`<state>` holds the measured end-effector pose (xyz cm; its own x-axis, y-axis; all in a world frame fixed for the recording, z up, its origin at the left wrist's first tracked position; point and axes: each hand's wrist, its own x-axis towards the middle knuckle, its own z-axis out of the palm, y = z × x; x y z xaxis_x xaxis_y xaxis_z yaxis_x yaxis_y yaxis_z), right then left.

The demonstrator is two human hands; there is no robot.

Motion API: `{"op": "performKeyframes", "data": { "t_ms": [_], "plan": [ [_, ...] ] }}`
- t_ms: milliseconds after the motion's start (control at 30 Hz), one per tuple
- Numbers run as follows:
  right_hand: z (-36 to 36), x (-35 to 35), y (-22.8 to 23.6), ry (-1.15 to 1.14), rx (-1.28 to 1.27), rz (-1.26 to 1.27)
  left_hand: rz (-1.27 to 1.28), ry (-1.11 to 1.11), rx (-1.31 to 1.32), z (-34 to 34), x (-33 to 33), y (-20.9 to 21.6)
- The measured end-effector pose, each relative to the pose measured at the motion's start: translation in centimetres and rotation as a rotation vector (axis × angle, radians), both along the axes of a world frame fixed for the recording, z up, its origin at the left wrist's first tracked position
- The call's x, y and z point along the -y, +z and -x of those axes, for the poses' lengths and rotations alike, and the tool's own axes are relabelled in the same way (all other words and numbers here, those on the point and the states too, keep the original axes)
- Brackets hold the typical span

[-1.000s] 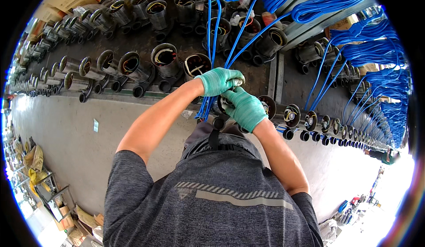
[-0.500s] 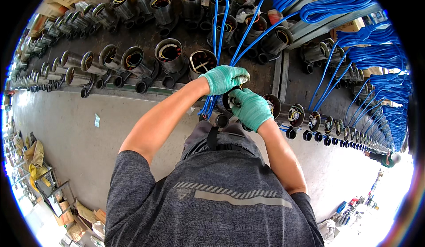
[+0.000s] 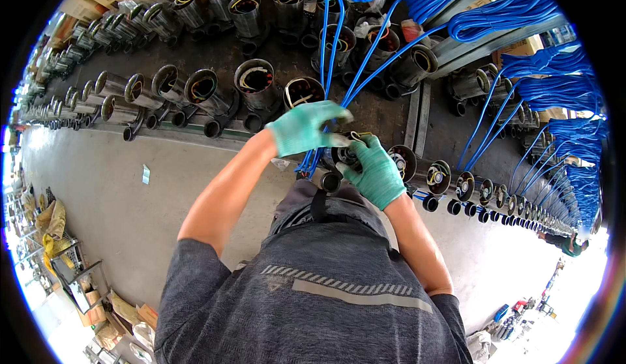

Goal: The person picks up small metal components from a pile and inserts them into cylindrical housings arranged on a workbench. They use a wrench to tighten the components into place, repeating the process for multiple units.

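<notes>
In a teal knit glove, my left hand is slightly blurred, its thumb and fingers apart and nothing visible between them. It hovers just left of an open-topped metal motor housing at the bench edge. My right hand, gloved alike, curls over the right side of that housing. Its fingertips are closed on a thin pale-yellow wire that loops above the rim. Fingers hide much of the housing's inside. Blue cables run down behind my left hand.
Rows of similar metal housings with loose wires line the dark bench to the left, back and right. Coiled blue cable bundles hang at upper right. A metal strip crosses the bench. Another person is at far right.
My left hand has moved left, away from my right fingertips, and its fingers have spread. My right hand stays at the housing, and the wire loop above it shows more clearly.
</notes>
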<state>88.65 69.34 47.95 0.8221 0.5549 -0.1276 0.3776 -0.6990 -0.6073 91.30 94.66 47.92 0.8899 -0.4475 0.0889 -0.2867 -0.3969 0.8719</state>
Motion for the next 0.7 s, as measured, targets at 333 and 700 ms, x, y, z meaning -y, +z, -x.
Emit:
{"op": "performKeyframes", "data": {
  "t_ms": [333, 700],
  "plan": [
    [0.2, 0.6, -1.2, 0.041, 0.133, -0.101, -0.665, 0.267, -0.136, 9.2, -1.7, -12.7],
    [-0.4, 0.9, -1.2, 0.094, 0.115, -0.082, -0.842, 0.256, -0.233, 16.8, 0.1, -14.3]
  ]
}}
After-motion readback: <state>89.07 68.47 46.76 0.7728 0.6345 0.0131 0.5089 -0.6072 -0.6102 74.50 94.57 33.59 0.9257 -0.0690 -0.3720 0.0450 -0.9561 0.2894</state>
